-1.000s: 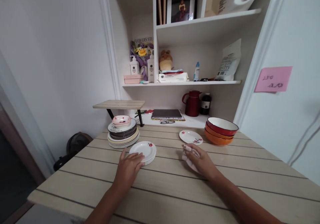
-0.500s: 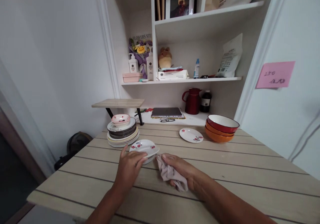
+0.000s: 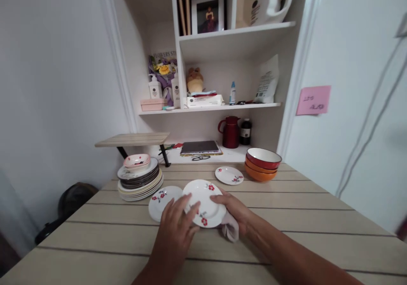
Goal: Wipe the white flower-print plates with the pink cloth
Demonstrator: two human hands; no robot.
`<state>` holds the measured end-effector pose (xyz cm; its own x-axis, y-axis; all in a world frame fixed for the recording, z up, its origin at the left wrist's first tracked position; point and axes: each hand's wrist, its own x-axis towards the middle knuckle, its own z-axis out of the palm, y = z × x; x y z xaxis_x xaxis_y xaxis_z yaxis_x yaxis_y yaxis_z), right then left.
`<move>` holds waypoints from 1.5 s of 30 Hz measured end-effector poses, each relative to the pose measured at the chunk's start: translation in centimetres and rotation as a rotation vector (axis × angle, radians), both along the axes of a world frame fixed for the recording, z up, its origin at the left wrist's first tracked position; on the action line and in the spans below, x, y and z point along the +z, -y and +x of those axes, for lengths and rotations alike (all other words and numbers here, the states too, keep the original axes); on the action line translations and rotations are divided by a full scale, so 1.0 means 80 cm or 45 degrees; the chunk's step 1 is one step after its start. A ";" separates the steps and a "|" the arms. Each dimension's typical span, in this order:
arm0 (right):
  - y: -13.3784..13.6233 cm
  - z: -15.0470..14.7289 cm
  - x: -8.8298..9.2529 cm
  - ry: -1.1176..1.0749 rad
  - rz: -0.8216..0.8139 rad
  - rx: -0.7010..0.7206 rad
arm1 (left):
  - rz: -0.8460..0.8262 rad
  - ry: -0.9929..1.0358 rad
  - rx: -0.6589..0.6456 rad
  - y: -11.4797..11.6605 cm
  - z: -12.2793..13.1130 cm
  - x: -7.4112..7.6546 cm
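One plate in hand, over the near-middle of the table, between the left plate and the bowls. Right hand has it by the right rim: thumb on the face, other fingers out of sight underneath, cloth bunched below that rim. Left hand: fingers spread loosely over the plate's left edge, some blur; probably touching, can't confirm from this angle.

Orientation: printed face up and toward the camera. Plate's round, so no long axis; red flowers sit at far right and near edge, the near group partly behind left fingertips. Cloth tail hangs toward the near side.

Hidden: underside of the held plate, most of the cloth, right part of left plate (behind left hand and held plate). Can't tell if more plates sit under left plate. Both forearms cut off by bottom edge.
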<state>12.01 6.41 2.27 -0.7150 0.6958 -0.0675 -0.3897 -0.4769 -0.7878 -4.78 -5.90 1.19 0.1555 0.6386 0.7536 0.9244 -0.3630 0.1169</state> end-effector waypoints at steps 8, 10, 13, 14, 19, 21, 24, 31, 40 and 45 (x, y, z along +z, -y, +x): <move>-0.042 0.049 -0.009 -0.100 0.071 -0.239 | -0.862 2.046 -0.978 -0.074 0.074 0.040; -0.043 0.049 -0.013 -0.109 0.162 -0.254 | -0.991 2.232 -1.165 -0.088 0.087 0.041; -0.044 0.051 -0.020 0.007 0.265 -0.288 | -1.081 2.430 -0.975 -0.108 0.092 0.026; -0.046 0.052 -0.023 0.056 0.315 -0.282 | -1.090 2.479 -0.843 -0.113 0.090 0.019; -0.063 0.055 -0.036 0.283 0.412 -0.501 | -0.971 2.578 -0.615 -0.127 0.075 -0.006; -0.073 0.061 -0.032 0.283 0.271 -0.703 | -0.947 2.581 -0.592 -0.126 0.071 -0.009; -0.083 0.074 -0.015 0.197 0.092 -0.958 | -0.951 2.629 -0.465 -0.123 0.068 -0.013; -0.055 0.060 0.012 -0.286 0.136 -0.844 | -0.977 2.720 -0.457 -0.126 0.077 -0.022; -0.040 0.032 -0.029 0.499 1.279 -0.642 | -1.003 2.800 -0.780 -0.120 0.095 -0.028; -0.050 0.048 -0.031 1.103 1.728 -0.621 | -0.896 2.814 -0.787 -0.126 0.080 -0.028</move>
<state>15.82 10.42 -0.24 -0.5061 0.7067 0.4943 0.4522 0.7055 -0.5457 1.66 4.19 -1.04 -0.0503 0.9752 -0.2154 -0.8345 0.0775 0.5455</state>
